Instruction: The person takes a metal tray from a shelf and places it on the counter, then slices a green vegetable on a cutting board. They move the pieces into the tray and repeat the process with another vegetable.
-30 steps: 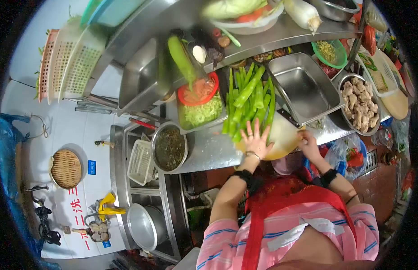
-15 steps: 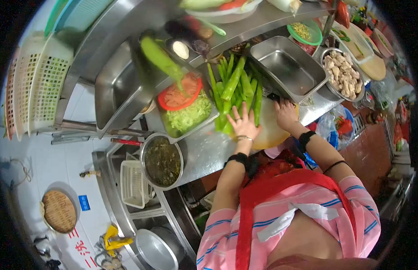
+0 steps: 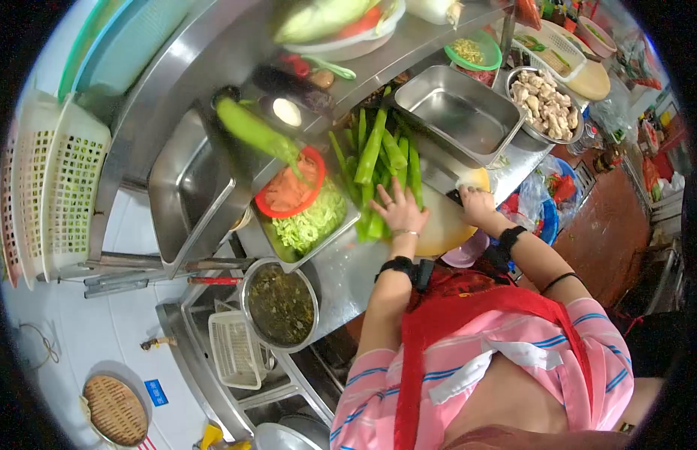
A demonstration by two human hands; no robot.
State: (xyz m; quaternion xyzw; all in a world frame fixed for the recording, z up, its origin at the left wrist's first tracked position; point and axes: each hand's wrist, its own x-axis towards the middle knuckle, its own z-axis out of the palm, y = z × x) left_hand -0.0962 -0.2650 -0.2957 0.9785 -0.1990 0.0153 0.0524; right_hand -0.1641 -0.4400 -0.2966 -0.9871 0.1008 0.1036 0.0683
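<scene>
Long green vegetable stalks (image 3: 375, 161) lie piled on a round cutting board (image 3: 438, 232). My left hand (image 3: 401, 212) rests with spread fingers on the near ends of the stalks. To its right, my right hand (image 3: 480, 206) has its fingers curled at the dark handle of a knife (image 3: 454, 196) on the board. The knife's blade is hard to make out against the grey surface beyond. Left of the stalks stands a metal tray with shredded pale-green vegetable (image 3: 311, 221) and a red-rimmed container of orange-pink slices (image 3: 292, 187).
Behind the board sits a metal pan (image 3: 468, 112), beside a bowl of pale meat pieces (image 3: 543, 105). A pot of dark leafy food (image 3: 279, 304) stands at the counter's left edge. A metal shelf (image 3: 378, 60) overhangs the back, carrying vegetables.
The camera view has shifted, moving the counter items left. My right hand has drawn in to the knife handle and its fingers have curled. My left hand stays spread on the stalks.
</scene>
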